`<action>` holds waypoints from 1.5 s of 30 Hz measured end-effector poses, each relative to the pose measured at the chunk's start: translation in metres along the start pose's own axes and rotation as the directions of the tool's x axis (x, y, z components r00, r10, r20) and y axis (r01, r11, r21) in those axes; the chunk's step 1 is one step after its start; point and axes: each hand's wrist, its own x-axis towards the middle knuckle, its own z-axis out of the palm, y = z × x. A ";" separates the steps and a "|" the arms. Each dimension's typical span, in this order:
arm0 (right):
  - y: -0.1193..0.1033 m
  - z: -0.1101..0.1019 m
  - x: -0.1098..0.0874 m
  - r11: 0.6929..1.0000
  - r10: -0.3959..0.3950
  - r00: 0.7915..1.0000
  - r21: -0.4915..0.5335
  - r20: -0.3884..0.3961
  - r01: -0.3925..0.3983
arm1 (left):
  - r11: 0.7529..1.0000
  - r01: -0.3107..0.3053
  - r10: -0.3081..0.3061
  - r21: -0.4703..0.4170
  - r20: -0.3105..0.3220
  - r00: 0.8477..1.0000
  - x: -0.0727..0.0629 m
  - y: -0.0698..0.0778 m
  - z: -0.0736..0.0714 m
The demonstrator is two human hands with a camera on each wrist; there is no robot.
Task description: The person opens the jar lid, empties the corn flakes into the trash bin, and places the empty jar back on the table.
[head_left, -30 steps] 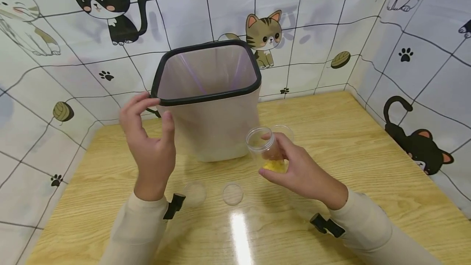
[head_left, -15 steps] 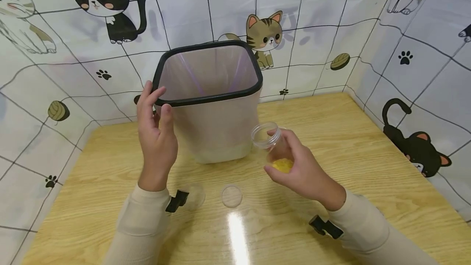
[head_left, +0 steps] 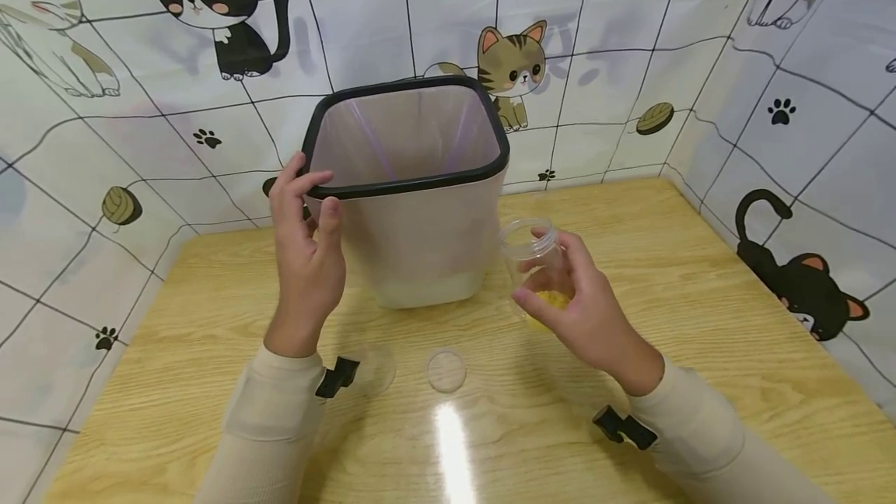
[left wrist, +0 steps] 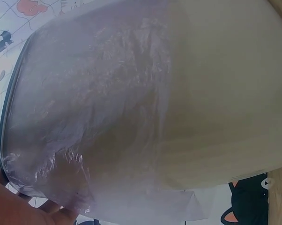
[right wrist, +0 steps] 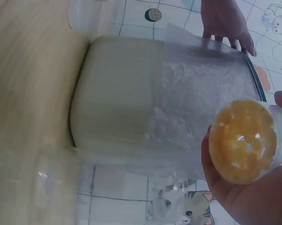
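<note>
A pale bin (head_left: pixel 420 247) with a black rim (head_left: pixel 413 187) stands at the back of the table. My left hand (head_left: pixel 308 271) is at its front left corner, fingers loosely extended along the rim and thumb apart. In the left wrist view, those fingers show beside the clear plastic liner (left wrist: pixel 108 93) that hangs over the bin's outside. My right hand (head_left: pixel 595 306) grips a clear, lidless jar (head_left: pixel 521 259) upright, right of the bin. Yellow pieces (right wrist: pixel 244 140) cover the jar's bottom, seen from below in the right wrist view; their kind is too blurred to tell.
Two clear round discs (head_left: pixel 446 372) lie on the wooden table (head_left: pixel 231 317) in front of the bin, the left one faint. Blurred clear plastic (right wrist: pixel 82 14) shows at the right wrist view's upper edge. A cat-print sheet (head_left: pixel 595 6) lines the back and sides.
My left hand has moved right and up onto the bin's corner. My right hand has drawn the jar slightly right, away from the bin, and turned it more upright.
</note>
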 end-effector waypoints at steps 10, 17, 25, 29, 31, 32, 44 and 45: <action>-0.019 -0.028 0.037 0.985 -0.085 0.994 -0.158 -0.062 0.075 | 1.000 -0.013 0.013 0.021 -0.013 1.000 -0.001 0.001 0.002; -0.031 -0.034 0.055 0.972 -0.119 0.990 -0.211 -0.072 0.102 | 0.999 -0.028 0.029 0.031 -0.023 0.999 -0.001 0.001 0.002; -0.051 -0.045 0.078 0.952 -0.089 0.993 -0.301 -0.083 0.060 | 0.999 -0.034 0.035 0.041 -0.022 0.999 -0.001 0.000 0.002; -0.059 -0.049 0.091 0.931 -0.095 0.994 -0.358 -0.062 0.066 | 0.998 -0.042 0.043 0.049 -0.018 0.999 -0.001 -0.001 0.002; -0.062 -0.051 0.096 0.921 -0.094 0.994 -0.382 -0.048 0.069 | 0.997 -0.050 0.051 0.051 -0.018 0.999 -0.001 -0.002 0.003; -0.064 -0.051 0.098 0.918 -0.092 0.995 -0.390 -0.040 0.070 | 0.997 -0.052 0.053 0.051 -0.020 0.998 -0.001 -0.002 0.003; -0.078 -0.057 0.117 0.879 -0.054 0.997 -0.471 0.062 0.077 | 0.997 -0.072 0.073 0.039 -0.022 0.997 0.000 -0.004 0.003; -0.079 -0.058 0.118 0.871 -0.052 0.996 -0.485 0.073 0.081 | 0.997 -0.074 0.075 0.038 -0.022 0.997 0.000 -0.004 0.003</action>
